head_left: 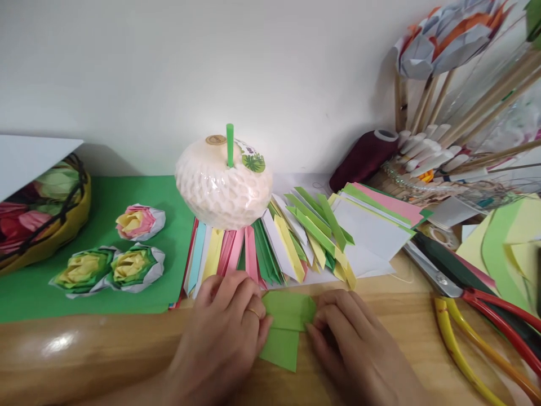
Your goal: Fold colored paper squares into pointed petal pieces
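A piece of light green paper (287, 310), partly folded with a flap hanging toward me, lies on the wooden table between my hands. My left hand (226, 330), with a thin ring on one finger, is curled closed and pinches the paper's left end. At its right end, the thumb and fingers of my right hand (353, 338) press together on the paper. Just beyond the hands, a row of folded paper strips (257, 254) in several colours leans side by side. A white coconut (224, 186) with a green straw stands behind them.
Three folded paper flowers (137, 268) sit on a green sheet (122, 194) at left, near a basket (80, 208). To the right are scissors (442, 282) with red handles, yellow-handled pliers (448, 332), stacked paper sheets (363, 231) and a dark thread spool (363, 158).
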A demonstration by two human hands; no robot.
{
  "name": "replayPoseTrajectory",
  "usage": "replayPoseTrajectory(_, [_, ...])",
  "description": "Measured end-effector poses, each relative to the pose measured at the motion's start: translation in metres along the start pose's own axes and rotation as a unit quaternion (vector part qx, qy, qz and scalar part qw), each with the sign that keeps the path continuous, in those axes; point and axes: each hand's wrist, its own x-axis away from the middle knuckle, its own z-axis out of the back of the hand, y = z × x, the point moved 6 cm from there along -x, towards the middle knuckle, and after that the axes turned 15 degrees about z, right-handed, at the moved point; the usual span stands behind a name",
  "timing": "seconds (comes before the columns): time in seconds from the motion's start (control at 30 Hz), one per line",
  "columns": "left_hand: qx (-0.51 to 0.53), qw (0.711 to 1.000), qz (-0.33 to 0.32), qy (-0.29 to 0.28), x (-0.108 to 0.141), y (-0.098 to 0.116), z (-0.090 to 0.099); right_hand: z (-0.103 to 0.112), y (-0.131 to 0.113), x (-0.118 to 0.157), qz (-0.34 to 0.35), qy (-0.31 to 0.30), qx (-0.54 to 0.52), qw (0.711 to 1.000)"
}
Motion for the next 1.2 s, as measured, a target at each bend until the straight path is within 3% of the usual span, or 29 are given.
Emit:
replayPoseTrajectory(0.13, [-0.007,1.0,-0.004,-0.01,0.0,0.0,-0.001,-0.001,0.002,-0.002,0.0,-0.037,-0.011,0.999])
replayPoseTrajectory(0.37, [-0.02,1.0,-0.004,-0.01,0.002,-0.001,0.001,0.0,0.006,0.001,-0.002,-0.051,-0.028,0.998])
replayPoseTrajectory(0.47, [-0.006,1.0,-0.018,0.016,0.004,0.001,0.003,0.004,0.002,0.0,0.032,-0.082,-0.038,0.995])
replayPoseTrajectory(0.6, [0.019,0.995,-0.085,0.055,0.01,0.01,0.005,0.013,-0.008,-0.004,0.094,-0.132,-0.043,0.986])
replayPoseTrajectory(0.83, [-0.004,0.99,-0.135,0.029,0.02,0.013,0.007,0.028,-0.025,-0.008,0.177,-0.094,0.014,0.98])
replayPoseTrajectory(1.0, [-0.015,0.988,-0.151,0.012,0.025,0.009,0.013,0.032,-0.024,-0.002,0.181,-0.124,0.039,0.975])
replayPoseTrajectory(1.2, [-0.048,0.98,-0.19,0.023,0.026,0.004,0.021,0.03,-0.013,0.008,0.143,-0.152,-0.002,0.978])
